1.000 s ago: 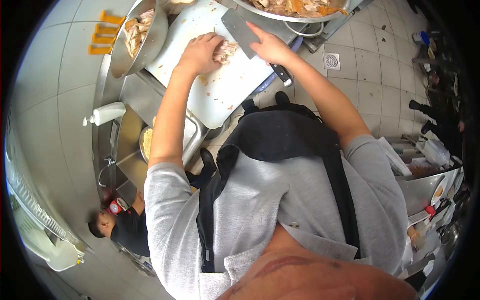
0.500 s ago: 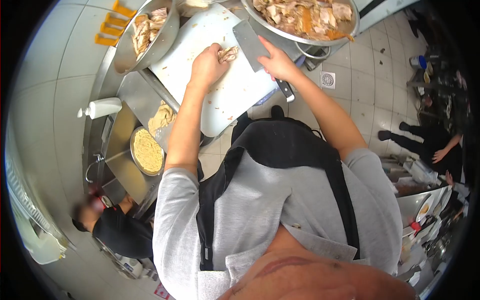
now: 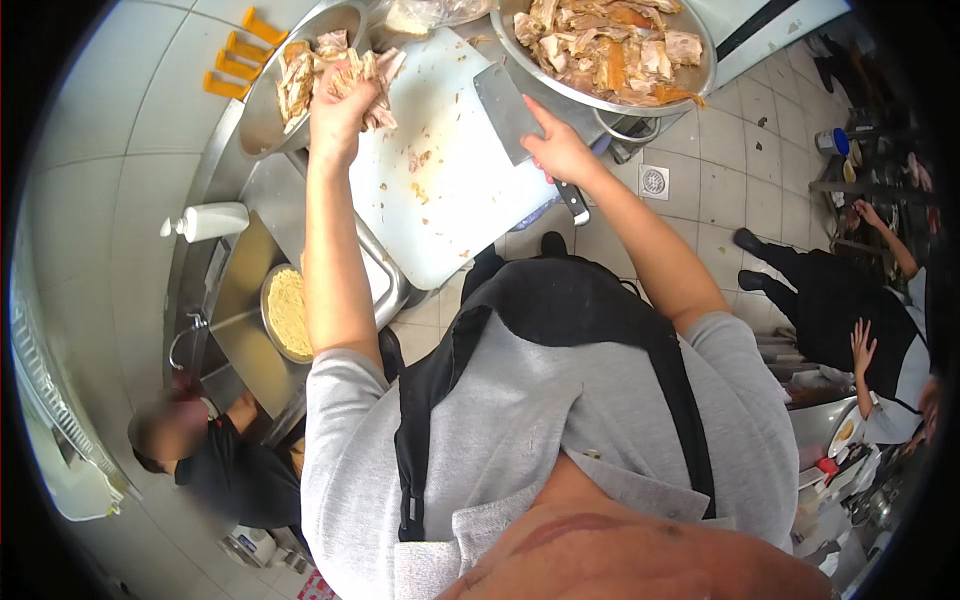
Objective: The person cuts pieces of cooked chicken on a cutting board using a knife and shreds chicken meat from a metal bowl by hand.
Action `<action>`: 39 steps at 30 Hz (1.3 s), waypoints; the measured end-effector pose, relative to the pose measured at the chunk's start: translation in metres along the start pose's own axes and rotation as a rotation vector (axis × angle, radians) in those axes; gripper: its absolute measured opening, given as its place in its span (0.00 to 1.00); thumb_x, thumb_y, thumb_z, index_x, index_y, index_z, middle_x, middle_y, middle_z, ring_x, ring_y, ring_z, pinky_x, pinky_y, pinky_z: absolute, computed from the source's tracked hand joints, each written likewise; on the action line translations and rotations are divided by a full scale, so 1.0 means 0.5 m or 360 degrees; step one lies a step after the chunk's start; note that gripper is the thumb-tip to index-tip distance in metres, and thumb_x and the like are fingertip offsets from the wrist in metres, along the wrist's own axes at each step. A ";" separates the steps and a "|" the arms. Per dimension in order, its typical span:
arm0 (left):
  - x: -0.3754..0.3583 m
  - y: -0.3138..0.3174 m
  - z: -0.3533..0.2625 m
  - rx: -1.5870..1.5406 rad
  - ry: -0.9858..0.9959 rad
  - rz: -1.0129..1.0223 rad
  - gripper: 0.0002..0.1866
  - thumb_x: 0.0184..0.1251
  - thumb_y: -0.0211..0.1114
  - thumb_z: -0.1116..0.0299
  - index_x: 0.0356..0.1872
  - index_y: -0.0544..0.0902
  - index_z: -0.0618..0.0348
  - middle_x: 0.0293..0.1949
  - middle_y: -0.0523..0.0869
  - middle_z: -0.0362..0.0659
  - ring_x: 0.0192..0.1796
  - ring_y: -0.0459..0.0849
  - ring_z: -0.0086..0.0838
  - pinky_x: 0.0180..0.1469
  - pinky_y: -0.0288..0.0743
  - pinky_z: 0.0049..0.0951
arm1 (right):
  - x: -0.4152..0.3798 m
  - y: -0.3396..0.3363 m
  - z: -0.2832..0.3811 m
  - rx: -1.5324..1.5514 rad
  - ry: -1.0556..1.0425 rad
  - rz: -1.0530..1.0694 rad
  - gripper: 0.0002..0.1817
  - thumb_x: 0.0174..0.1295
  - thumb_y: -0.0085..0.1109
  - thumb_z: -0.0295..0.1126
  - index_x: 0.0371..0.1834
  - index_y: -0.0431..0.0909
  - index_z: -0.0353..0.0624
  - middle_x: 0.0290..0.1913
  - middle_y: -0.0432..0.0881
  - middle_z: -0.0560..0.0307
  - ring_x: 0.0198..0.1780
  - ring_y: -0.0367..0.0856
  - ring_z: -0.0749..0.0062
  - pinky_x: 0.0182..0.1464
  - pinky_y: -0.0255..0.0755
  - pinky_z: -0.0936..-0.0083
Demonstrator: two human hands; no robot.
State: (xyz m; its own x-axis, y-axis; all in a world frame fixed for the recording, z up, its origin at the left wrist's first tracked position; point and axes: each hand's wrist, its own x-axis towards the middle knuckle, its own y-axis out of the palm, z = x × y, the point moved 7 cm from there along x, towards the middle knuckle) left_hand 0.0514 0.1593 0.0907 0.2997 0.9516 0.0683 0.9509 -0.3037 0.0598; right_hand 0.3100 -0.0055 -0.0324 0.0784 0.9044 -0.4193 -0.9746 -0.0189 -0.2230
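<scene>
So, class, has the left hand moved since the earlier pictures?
Yes: against the white board, the left hand has moved left, off it to the smaller bowl.

Looks like a commercial kitchen: has a grey stainless-steel surface point(image 3: 270, 183), a curved metal tap point(image 3: 180, 340), pale square floor tiles point(image 3: 705, 135) around a square drain point(image 3: 654, 181), a white rectangular cutting board point(image 3: 455, 195), a wide round metal bowl point(image 3: 534, 73) of chopped brown meat point(image 3: 612, 60), and a black-aproned co-worker point(image 3: 850, 310).
</scene>
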 end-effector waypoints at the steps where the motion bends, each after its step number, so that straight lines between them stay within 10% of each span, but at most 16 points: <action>1: 0.003 0.004 0.015 0.0004 -0.0047 0.0099 0.16 0.70 0.66 0.78 0.57 0.79 0.66 0.38 0.88 0.42 0.33 0.88 0.26 0.34 0.84 0.27 | 0.001 0.001 -0.002 -0.0001 0.0001 0.0031 0.45 0.68 0.54 0.33 0.90 0.51 0.56 0.22 0.79 0.58 0.17 0.75 0.73 0.24 0.76 0.70; 9: 0.068 0.141 0.011 -0.0198 -0.0158 0.0290 0.15 0.67 0.63 0.79 0.54 0.78 0.67 0.37 0.87 0.46 0.28 0.87 0.30 0.29 0.87 0.33 | -0.018 -0.009 0.017 -0.0117 -0.0040 0.0011 0.44 0.69 0.54 0.33 0.90 0.52 0.57 0.24 0.83 0.51 0.19 0.79 0.69 0.29 0.80 0.66; 12: 0.270 0.211 -0.063 0.0024 0.0006 0.0305 0.13 0.73 0.71 0.66 0.48 0.85 0.66 0.35 0.90 0.44 0.35 0.89 0.24 0.35 0.84 0.25 | -0.010 -0.008 0.010 -0.0097 -0.0076 -0.0035 0.44 0.69 0.54 0.33 0.90 0.52 0.59 0.24 0.82 0.53 0.18 0.78 0.70 0.27 0.79 0.67; 15: 0.433 0.270 -0.095 0.0638 0.0145 0.0459 0.24 0.71 0.74 0.51 0.52 0.87 0.65 0.40 0.93 0.48 0.37 0.91 0.30 0.46 0.84 0.32 | -0.014 -0.006 0.011 -0.0071 -0.0082 -0.0048 0.44 0.70 0.54 0.33 0.90 0.52 0.61 0.23 0.81 0.55 0.16 0.75 0.72 0.24 0.77 0.69; 17: 0.482 0.238 -0.112 0.1908 0.0591 -0.0184 0.47 0.68 0.70 0.36 0.74 0.74 0.68 0.62 0.87 0.64 0.66 0.87 0.46 0.68 0.79 0.42 | -0.013 -0.004 0.006 -0.0067 -0.0036 -0.0028 0.43 0.70 0.54 0.33 0.90 0.52 0.60 0.24 0.81 0.55 0.17 0.75 0.72 0.24 0.77 0.69; 18: 0.440 0.253 -0.138 0.2032 0.1185 -0.0214 0.29 0.71 0.73 0.47 0.57 0.86 0.65 0.45 0.94 0.51 0.43 0.93 0.41 0.53 0.84 0.37 | -0.014 -0.005 0.009 -0.0067 -0.0030 -0.0018 0.43 0.70 0.54 0.33 0.90 0.52 0.60 0.24 0.81 0.55 0.17 0.76 0.72 0.25 0.77 0.70; 20: 0.359 0.243 -0.093 0.1904 0.0927 -0.0161 0.20 0.67 0.73 0.47 0.43 0.90 0.54 0.34 0.93 0.50 0.39 0.93 0.43 0.44 0.85 0.44 | -0.011 -0.009 0.006 -0.0048 -0.0066 -0.0008 0.43 0.70 0.54 0.33 0.90 0.51 0.60 0.24 0.81 0.55 0.17 0.76 0.72 0.25 0.77 0.70; 24: 0.105 0.214 0.073 0.2104 0.0097 0.0252 0.25 0.69 0.71 0.43 0.50 0.92 0.56 0.44 0.94 0.52 0.46 0.93 0.45 0.52 0.84 0.42 | -0.013 -0.012 0.007 0.0036 -0.0075 0.0029 0.44 0.69 0.53 0.33 0.90 0.51 0.56 0.24 0.82 0.53 0.18 0.77 0.70 0.27 0.78 0.67; 32: -0.178 0.265 0.153 0.1875 0.0515 0.0519 0.13 0.66 0.72 0.67 0.49 0.91 0.57 0.48 0.90 0.51 0.53 0.88 0.49 0.55 0.83 0.45 | -0.010 -0.010 0.005 0.0130 -0.0049 0.0087 0.44 0.68 0.52 0.30 0.90 0.50 0.54 0.25 0.83 0.51 0.18 0.77 0.70 0.26 0.77 0.66; 39: -0.180 0.259 0.164 0.1703 0.0263 0.0469 0.13 0.66 0.73 0.63 0.47 0.90 0.58 0.43 0.90 0.49 0.42 0.90 0.43 0.46 0.84 0.41 | -0.001 -0.011 -0.004 0.0176 0.0005 0.0064 0.44 0.69 0.53 0.30 0.90 0.51 0.55 0.25 0.83 0.52 0.17 0.76 0.71 0.24 0.77 0.67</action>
State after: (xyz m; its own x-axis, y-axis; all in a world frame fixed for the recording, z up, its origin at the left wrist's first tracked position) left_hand 0.1538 0.0383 0.0107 0.5857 0.8071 0.0746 0.4453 -0.2435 -0.8617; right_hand 0.3155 -0.0068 -0.0326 0.0390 0.9026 -0.4288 -0.9942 -0.0079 -0.1072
